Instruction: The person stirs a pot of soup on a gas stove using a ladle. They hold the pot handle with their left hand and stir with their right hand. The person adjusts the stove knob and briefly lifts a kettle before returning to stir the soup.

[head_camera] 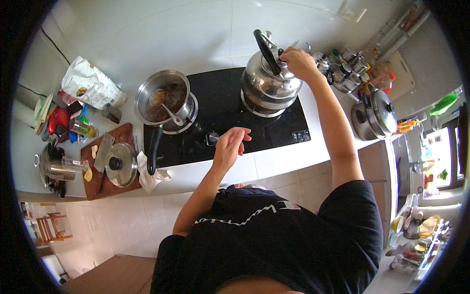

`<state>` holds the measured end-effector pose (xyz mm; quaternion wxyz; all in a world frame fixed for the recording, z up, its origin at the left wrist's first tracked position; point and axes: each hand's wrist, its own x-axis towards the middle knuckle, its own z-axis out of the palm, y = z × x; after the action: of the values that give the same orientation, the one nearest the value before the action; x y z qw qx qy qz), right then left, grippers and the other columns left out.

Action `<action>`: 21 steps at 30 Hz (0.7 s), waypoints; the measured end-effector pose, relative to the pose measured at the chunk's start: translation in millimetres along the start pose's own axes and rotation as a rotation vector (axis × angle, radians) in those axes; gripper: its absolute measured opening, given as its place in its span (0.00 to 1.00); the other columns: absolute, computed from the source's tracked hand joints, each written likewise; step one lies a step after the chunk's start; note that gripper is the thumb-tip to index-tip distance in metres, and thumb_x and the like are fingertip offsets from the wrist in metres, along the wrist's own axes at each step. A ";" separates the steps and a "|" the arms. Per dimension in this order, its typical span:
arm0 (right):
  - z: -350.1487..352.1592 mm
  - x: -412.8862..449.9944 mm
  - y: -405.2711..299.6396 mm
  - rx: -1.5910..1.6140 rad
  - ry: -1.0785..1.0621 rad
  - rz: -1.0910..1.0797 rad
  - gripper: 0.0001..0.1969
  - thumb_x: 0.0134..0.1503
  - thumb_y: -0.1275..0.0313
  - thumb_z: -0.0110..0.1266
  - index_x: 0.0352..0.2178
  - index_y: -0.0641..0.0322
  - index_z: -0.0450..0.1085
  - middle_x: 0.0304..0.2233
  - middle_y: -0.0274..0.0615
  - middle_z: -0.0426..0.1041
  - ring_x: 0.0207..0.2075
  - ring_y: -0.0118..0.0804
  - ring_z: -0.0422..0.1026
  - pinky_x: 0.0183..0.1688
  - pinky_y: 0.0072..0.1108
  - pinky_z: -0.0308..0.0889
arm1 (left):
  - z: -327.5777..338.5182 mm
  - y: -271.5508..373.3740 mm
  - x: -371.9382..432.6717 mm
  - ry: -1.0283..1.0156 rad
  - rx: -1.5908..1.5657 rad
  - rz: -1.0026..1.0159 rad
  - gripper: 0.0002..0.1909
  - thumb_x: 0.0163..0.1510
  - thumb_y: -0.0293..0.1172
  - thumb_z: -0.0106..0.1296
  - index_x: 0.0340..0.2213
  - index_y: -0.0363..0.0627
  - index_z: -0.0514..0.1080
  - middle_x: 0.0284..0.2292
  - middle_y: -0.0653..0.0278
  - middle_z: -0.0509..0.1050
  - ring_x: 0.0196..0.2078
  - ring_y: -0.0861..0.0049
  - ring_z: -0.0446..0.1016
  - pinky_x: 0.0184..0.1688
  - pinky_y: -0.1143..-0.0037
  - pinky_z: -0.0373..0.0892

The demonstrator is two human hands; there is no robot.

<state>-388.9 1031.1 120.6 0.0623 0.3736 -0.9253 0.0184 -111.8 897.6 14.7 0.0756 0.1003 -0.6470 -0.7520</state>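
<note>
My right hand [299, 63] reaches over a steel kettle [262, 86] on the right burner. Its fingers close on the small black lid knob [281, 52], just beside the kettle's raised black handle [266, 53]. My left hand [231, 145] hangs empty over the front of the black glass cooktop [216, 92], near a control knob [212, 139], fingers loosely apart. On the left burner a steel saucepan [138, 101] holds dark brown liquid with food in it. A spoon [172, 114] leans inside, and the pan's black handle [155, 150] points toward me.
Left, a brown cutting board [123, 134] bears a cleaver [104, 152] and a glass lid [121, 165]. A white cloth [149, 176] lies by the counter edge. A white bag [91, 84] stands behind. On the right are several jars [345, 79] and a lidded pot [374, 115].
</note>
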 end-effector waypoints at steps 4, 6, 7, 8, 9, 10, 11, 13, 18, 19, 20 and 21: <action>8.8 0.7 29.9 0.215 0.075 -0.024 0.15 0.51 0.73 0.43 0.41 0.54 0.69 0.43 0.42 0.69 0.42 0.45 0.69 0.45 0.30 0.64 | -0.3 -0.5 0.2 -0.020 -0.002 0.005 0.19 0.58 0.43 0.39 0.35 0.38 0.69 0.26 0.63 0.72 0.18 0.89 0.63 0.19 0.87 0.61; -0.6 -11.9 9.1 0.279 0.357 -0.012 0.15 0.52 0.73 0.44 0.42 0.55 0.68 0.43 0.42 0.70 0.43 0.44 0.69 0.44 0.29 0.65 | -5.9 -3.6 -3.6 0.010 0.007 0.008 0.18 0.58 0.42 0.38 0.35 0.39 0.69 0.26 0.63 0.72 0.17 0.89 0.63 0.17 0.87 0.61; -8.8 -19.9 -9.2 0.306 0.523 0.014 0.15 0.52 0.74 0.44 0.43 0.56 0.68 0.42 0.43 0.70 0.43 0.43 0.69 0.43 0.29 0.66 | -9.0 -4.6 -6.3 0.034 0.026 0.014 0.18 0.59 0.41 0.37 0.35 0.40 0.70 0.26 0.63 0.72 0.16 0.90 0.62 0.16 0.87 0.60; -16.7 -27.2 -28.9 0.448 0.577 0.021 0.15 0.53 0.75 0.44 0.43 0.58 0.68 0.42 0.44 0.70 0.42 0.42 0.70 0.42 0.28 0.66 | -11.9 -3.0 -9.5 0.049 0.043 0.035 0.18 0.59 0.41 0.37 0.36 0.40 0.70 0.26 0.63 0.72 0.16 0.90 0.63 0.15 0.87 0.61; -23.2 -34.1 -46.9 0.593 0.624 0.033 0.14 0.53 0.75 0.45 0.42 0.60 0.68 0.41 0.45 0.70 0.42 0.40 0.71 0.41 0.26 0.67 | -15.0 -1.4 -12.3 0.063 0.062 0.058 0.18 0.59 0.42 0.37 0.36 0.41 0.70 0.26 0.63 0.72 0.16 0.90 0.63 0.15 0.87 0.62; -28.3 -42.7 -66.6 0.681 0.650 -0.022 0.13 0.53 0.76 0.46 0.42 0.61 0.68 0.40 0.46 0.71 0.41 0.38 0.71 0.40 0.25 0.68 | -18.0 -0.9 -15.6 0.079 0.132 0.095 0.18 0.59 0.42 0.36 0.36 0.41 0.69 0.27 0.62 0.72 0.16 0.90 0.64 0.15 0.88 0.62; -28.9 -50.6 -86.4 0.772 0.670 -0.074 0.12 0.54 0.76 0.46 0.41 0.63 0.69 0.40 0.46 0.71 0.41 0.37 0.71 0.40 0.24 0.68 | -20.1 6.2 -20.5 0.084 0.085 0.085 0.17 0.59 0.40 0.36 0.36 0.42 0.69 0.28 0.63 0.71 0.17 0.90 0.64 0.15 0.88 0.62; -12.9 -61.8 -120.5 1.018 0.650 -0.151 0.11 0.54 0.77 0.46 0.40 0.65 0.69 0.38 0.46 0.72 0.40 0.36 0.72 0.40 0.24 0.69 | -27.5 16.1 -31.0 0.119 0.044 0.050 0.16 0.59 0.39 0.36 0.36 0.41 0.69 0.28 0.63 0.71 0.17 0.90 0.63 0.16 0.88 0.62; -4.5 -91.4 -218.0 1.083 0.352 -0.349 0.10 0.51 0.80 0.49 0.36 0.68 0.70 0.32 0.46 0.73 0.34 0.34 0.72 0.37 0.21 0.66 | -69.3 43.7 -78.4 0.298 0.039 0.128 0.15 0.58 0.40 0.40 0.35 0.39 0.69 0.25 0.65 0.72 0.18 0.88 0.64 0.18 0.85 0.61; -4.9 -95.9 -236.2 1.137 0.304 -0.372 0.09 0.51 0.80 0.49 0.35 0.69 0.70 0.31 0.47 0.73 0.32 0.33 0.71 0.36 0.21 0.66 | -82.2 46.6 -87.2 0.346 0.027 0.170 0.14 0.58 0.38 0.40 0.34 0.40 0.69 0.25 0.65 0.72 0.17 0.89 0.63 0.17 0.86 0.61; -5.0 -98.9 -251.8 1.137 0.259 -0.417 0.09 0.50 0.80 0.49 0.35 0.69 0.70 0.32 0.47 0.72 0.33 0.35 0.72 0.36 0.21 0.66 | -96.0 51.9 -97.8 0.385 0.017 0.186 0.14 0.58 0.38 0.40 0.34 0.40 0.69 0.25 0.65 0.72 0.17 0.89 0.63 0.17 0.86 0.60; -6.2 -100.5 -265.5 1.130 0.220 -0.456 0.09 0.50 0.80 0.49 0.34 0.69 0.70 0.32 0.48 0.72 0.33 0.36 0.72 0.36 0.21 0.66 | -110.1 57.1 -106.0 0.415 0.005 0.205 0.14 0.58 0.37 0.40 0.34 0.40 0.69 0.25 0.65 0.72 0.17 0.89 0.63 0.17 0.86 0.60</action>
<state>-132.4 909.7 110.4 -0.0478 0.5333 -0.6576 0.5300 17.3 809.2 61.0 0.2828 0.1869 -0.6262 -0.7021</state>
